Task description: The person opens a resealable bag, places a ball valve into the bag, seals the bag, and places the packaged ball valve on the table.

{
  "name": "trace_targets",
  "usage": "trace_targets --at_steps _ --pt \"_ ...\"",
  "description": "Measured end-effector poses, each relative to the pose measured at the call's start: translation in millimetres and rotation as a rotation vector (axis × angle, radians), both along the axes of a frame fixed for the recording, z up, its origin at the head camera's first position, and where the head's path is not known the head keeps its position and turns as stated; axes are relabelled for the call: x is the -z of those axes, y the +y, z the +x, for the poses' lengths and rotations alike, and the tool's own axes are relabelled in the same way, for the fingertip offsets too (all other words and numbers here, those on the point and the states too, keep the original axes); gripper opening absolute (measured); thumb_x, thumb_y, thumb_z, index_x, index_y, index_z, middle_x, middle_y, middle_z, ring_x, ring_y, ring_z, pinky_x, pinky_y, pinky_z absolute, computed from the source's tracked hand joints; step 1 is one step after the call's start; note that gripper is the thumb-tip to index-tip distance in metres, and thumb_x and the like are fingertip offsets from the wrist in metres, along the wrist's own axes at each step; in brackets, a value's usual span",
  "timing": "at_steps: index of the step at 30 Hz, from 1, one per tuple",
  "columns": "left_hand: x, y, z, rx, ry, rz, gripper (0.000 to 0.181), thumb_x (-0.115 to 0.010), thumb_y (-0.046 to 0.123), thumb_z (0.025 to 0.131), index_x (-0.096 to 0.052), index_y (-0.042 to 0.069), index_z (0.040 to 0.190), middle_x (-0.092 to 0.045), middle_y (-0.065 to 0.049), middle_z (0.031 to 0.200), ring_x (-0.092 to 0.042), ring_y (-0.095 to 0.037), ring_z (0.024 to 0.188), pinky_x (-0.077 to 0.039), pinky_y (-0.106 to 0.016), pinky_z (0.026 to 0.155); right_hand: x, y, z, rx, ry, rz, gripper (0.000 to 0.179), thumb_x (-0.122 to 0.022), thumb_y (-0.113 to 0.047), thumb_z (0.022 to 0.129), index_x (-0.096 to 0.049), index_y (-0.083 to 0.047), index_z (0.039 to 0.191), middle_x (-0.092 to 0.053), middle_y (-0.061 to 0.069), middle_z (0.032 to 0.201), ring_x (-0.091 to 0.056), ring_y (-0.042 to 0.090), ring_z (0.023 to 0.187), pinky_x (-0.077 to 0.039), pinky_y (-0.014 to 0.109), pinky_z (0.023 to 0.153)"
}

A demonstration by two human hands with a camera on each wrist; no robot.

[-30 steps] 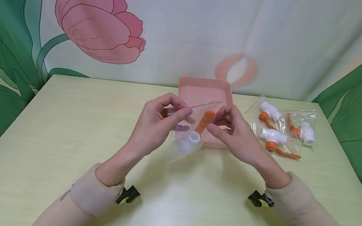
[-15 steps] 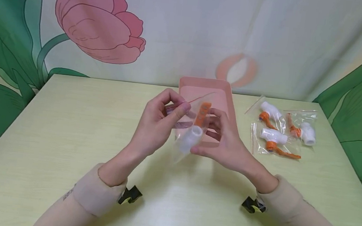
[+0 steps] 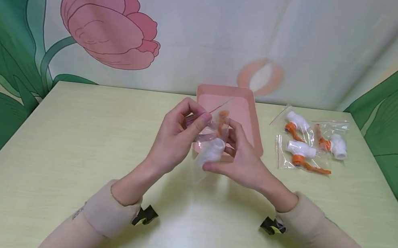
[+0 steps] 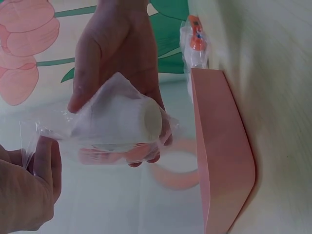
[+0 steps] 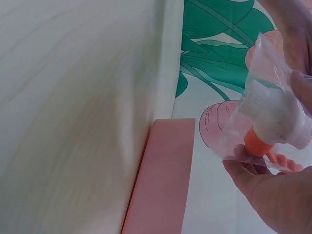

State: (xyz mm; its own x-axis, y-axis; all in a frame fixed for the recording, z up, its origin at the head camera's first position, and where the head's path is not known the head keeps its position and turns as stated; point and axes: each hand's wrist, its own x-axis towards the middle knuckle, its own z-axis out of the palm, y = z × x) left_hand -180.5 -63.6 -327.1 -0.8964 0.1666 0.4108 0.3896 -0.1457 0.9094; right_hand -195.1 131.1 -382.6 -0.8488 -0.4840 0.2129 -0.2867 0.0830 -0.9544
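Observation:
Over the table, a white ball valve (image 3: 212,149) with an orange lever hangs inside a clear zip bag (image 4: 53,124). My left hand (image 3: 180,132) pinches the bag's top edge near the red zip line between thumb and forefinger. From the right, my right hand (image 3: 244,157) grips the valve through the plastic, with its thumb along the lower end and its fingers behind. The left wrist view shows the white pipe end facing the camera within that hand. In the right wrist view, the orange hub (image 5: 257,144) sits just over my right fingers (image 5: 239,170).
A pink tray (image 3: 256,136) stands behind the hands at the table's back edge. To its right lie three more bagged ball valves, one nearest the front (image 3: 301,150). A printed curtain (image 3: 193,38) hangs behind the table (image 3: 74,135).
My right hand has moved left and down from the bag's upper right side to take hold of the valve. The valve has turned in its bag. My left hand has shifted slightly right, still pinching.

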Motion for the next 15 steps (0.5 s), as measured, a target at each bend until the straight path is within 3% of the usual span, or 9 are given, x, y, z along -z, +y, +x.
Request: trace_targets --at_steps 8,11,15 --pt "-0.7 -0.5 1.7 0.02 -0.011 0.041 0.004 -0.058 -0.005 0.102 -0.055 -0.008 0.102 -0.058 -0.012 0.099 -0.068 -0.021 0.097 -0.061 -0.042 0.083 -1.9 -1.0 1.4 0.045 -0.019 0.011 0.088 -0.086 0.003 0.079 -0.033 -0.009 0.148 -0.053 0.014 0.127 -0.06 0.028 0.112 -0.056 0.039 0.093" --pt "-0.6 -0.9 1.4 0.022 -0.016 0.057 0.004 -0.059 -0.005 0.102 -0.055 -0.007 0.101 -0.059 -0.013 0.099 -0.068 -0.022 0.096 -0.061 -0.043 0.082 -1.5 0.3 1.6 0.063 -0.011 0.031 0.082 -0.087 0.001 0.08 -0.036 -0.002 0.144 -0.054 0.014 0.122 -0.059 0.026 0.112 -0.055 0.038 0.095" --pt "0.6 -2.5 1.3 -0.014 -0.002 0.01 0.005 -0.062 -0.002 0.101 -0.058 -0.004 0.1 -0.061 -0.015 0.098 -0.068 -0.023 0.093 -0.061 -0.042 0.081 -1.5 4.5 2.0 0.078 -0.002 0.068 0.08 -0.088 -0.002 0.08 -0.04 -0.002 0.144 -0.057 0.011 0.125 -0.057 0.023 0.116 -0.052 0.038 0.1"
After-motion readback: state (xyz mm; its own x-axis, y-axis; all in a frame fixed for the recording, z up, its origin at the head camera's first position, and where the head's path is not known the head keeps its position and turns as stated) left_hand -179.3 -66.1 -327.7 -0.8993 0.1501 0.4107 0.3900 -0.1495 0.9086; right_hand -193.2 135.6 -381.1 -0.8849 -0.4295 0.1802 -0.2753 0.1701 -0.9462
